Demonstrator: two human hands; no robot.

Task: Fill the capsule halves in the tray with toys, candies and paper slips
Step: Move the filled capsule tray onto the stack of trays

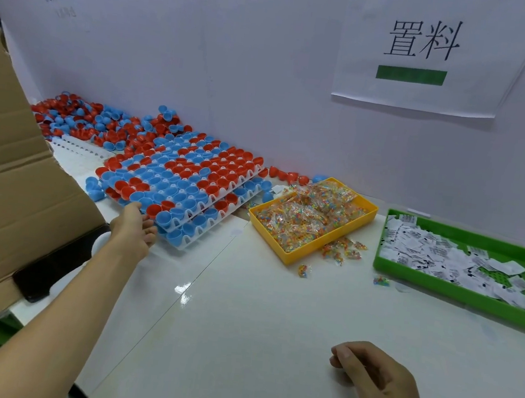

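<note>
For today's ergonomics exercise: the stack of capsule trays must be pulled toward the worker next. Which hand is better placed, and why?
The left hand. It already reaches the near corner of the stacked white trays, fingers at the edge. The right hand rests loosely curled on the table, far from the stack.

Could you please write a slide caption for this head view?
Left hand reaches the stacked capsule trays; right hand rests near candy bin and paper slips.
</note>
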